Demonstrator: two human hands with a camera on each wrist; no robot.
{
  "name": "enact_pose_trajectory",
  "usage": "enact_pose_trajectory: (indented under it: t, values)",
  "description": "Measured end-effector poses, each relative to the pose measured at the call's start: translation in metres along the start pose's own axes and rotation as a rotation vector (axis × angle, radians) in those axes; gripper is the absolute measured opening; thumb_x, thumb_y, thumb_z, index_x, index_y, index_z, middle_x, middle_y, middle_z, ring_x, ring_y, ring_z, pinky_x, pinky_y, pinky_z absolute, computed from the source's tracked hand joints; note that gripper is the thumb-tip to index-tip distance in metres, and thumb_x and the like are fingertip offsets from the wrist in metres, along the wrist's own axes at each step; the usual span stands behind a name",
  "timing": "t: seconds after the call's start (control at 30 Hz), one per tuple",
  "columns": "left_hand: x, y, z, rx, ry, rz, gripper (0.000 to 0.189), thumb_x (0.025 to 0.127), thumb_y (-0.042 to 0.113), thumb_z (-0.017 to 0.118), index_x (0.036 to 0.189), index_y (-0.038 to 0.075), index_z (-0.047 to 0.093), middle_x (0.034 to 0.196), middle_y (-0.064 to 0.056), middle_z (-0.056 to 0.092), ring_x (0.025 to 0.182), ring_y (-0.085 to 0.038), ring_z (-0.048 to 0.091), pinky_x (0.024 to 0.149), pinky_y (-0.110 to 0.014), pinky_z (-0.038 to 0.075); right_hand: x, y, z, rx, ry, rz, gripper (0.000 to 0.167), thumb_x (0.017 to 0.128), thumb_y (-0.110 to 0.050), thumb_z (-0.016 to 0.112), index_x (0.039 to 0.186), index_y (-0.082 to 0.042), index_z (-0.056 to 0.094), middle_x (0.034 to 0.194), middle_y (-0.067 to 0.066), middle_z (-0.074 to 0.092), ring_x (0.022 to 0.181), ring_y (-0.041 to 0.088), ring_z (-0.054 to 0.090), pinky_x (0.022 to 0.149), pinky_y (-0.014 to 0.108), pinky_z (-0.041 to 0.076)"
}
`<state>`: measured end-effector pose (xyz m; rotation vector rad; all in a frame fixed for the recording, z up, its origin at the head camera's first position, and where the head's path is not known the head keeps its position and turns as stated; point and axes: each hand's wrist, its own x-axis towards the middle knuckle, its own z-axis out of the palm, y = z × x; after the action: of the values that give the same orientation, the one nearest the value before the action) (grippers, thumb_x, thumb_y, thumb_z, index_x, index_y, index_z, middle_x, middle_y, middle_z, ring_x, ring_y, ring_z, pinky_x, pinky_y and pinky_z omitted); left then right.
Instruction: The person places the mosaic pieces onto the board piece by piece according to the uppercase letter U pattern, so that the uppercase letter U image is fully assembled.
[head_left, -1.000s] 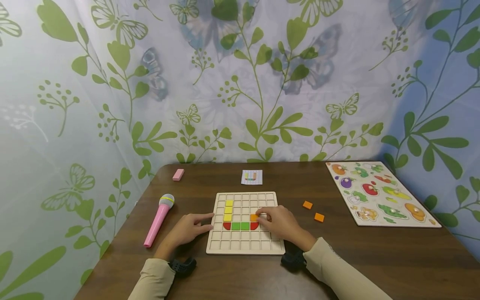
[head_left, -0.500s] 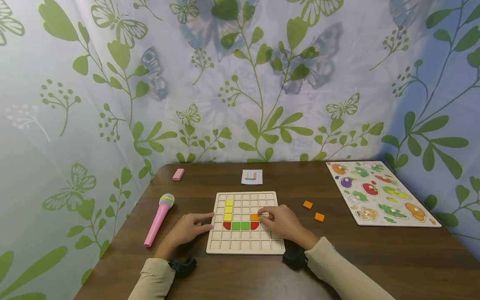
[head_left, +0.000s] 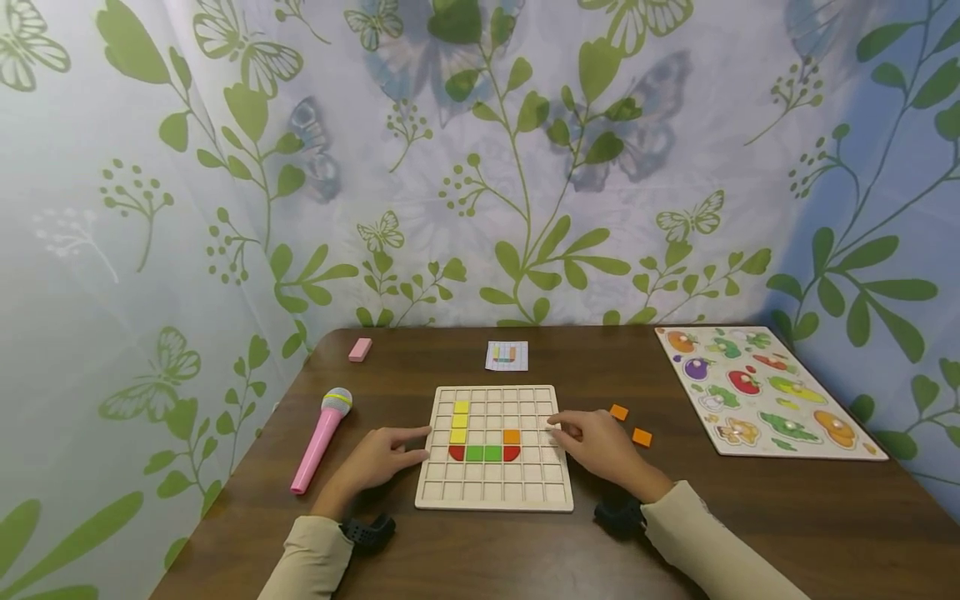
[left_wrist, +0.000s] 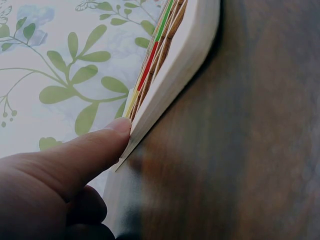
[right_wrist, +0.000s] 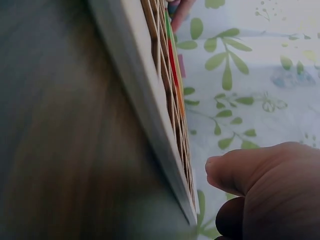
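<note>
A wooden grid board (head_left: pixel 495 493) lies in front of me, with yellow tiles (head_left: pixel 460 422), red rounded tiles (head_left: pixel 457 453), green tiles (head_left: pixel 483 453) and one orange tile (head_left: pixel 512 437) set in its squares in a U shape. My left hand (head_left: pixel 380 458) touches the board's left edge with fingers extended; in the left wrist view its thumb (left_wrist: pixel 100 150) meets the rim. Over the board's right edge hovers my right hand (head_left: pixel 603 446), holding nothing visible. Two loose orange tiles, a nearer one (head_left: pixel 642 437) and a farther one (head_left: pixel 618 412), lie just beyond it.
Behind the board lies a small card (head_left: pixel 507 356) printed with a coloured U pattern. A pink microphone (head_left: pixel 321 442) and a pink block (head_left: pixel 360 350) are at the left. At the right sits a vegetable puzzle board (head_left: pixel 772 392). A patterned cloth (head_left: pixel 480 167) hangs behind the table.
My right hand has let go of the orange tile on the grid and moved right, toward the loose tiles. The left hand stays at the board's edge. The head view has shifted slightly.
</note>
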<state>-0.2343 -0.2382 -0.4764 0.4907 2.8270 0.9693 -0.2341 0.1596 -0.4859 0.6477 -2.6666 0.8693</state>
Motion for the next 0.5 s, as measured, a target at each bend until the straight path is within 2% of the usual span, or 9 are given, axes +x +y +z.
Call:
enact_pose_trajectory:
  t: [0.27,0.5]
  values:
    - [0.001,0.001,-0.001,0.005,-0.003,0.006,0.048,0.093,0.042,0.075,0.138,0.027,0.068,0.058,0.006,0.04,0.051,-0.01,0.037,0.049,-0.025,0.032,-0.022,0.022,-0.03,-0.083,0.102,0.001,0.015,0.092,-0.018,0.078,0.107,-0.013,0.08,0.052,-0.016,0.028,0.047,0.0,0.019,0.048,0.024,0.023]
    - [0.001,0.002,-0.002,0.005,-0.016,-0.005,0.048,0.093,0.041,0.075,0.138,0.027,0.067,0.059,0.006,0.041,0.051,-0.01,0.038,0.049,-0.025,0.033,-0.038,0.033,-0.057,-0.125,0.169,0.064,0.018,0.089,-0.017,0.082,0.106,-0.012,0.08,0.053,-0.014,0.032,0.047,0.003,0.024,0.048,0.025,0.023]
